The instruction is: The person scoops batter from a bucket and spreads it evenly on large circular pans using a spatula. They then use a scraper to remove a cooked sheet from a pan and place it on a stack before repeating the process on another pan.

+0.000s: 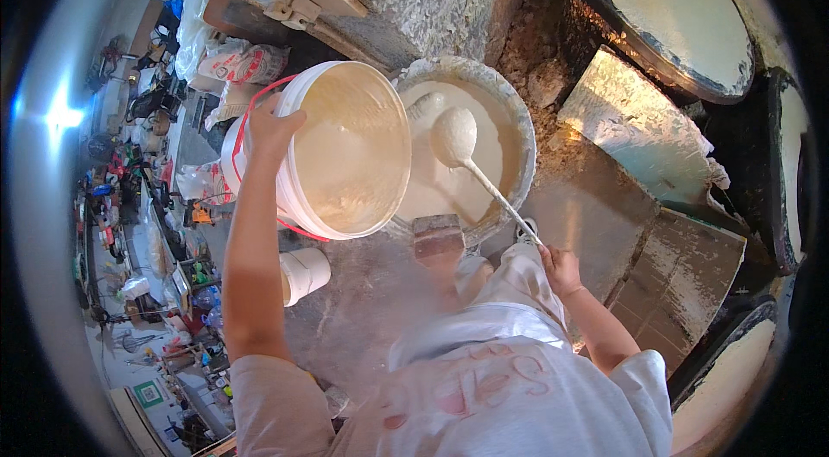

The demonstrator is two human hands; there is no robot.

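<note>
My left hand (275,127) grips the rim of a large white plastic bucket (311,198) with a red handle. The bucket is tilted on its side beside a round basin (524,127), its mouth towards the basin, and cream-coloured slurry coats its inside. Wet, pale slurry (476,188) fills much of the basin. My right hand (561,270) holds the long handle of a ladle (454,136). The ladle's slurry-coated bowl hangs over the basin. Another rounded, coated thing (425,105) lies partly in the slurry; what it is cannot be told.
A brick-like block (439,238) touches the basin's near edge. A smaller white bucket (306,276) lies on the floor at left. Printed sacks (243,62) and cluttered shelves stand farther left. Right are a coated board (638,123), a cardboard sheet (686,282) and large dark-rimmed round pans (673,10).
</note>
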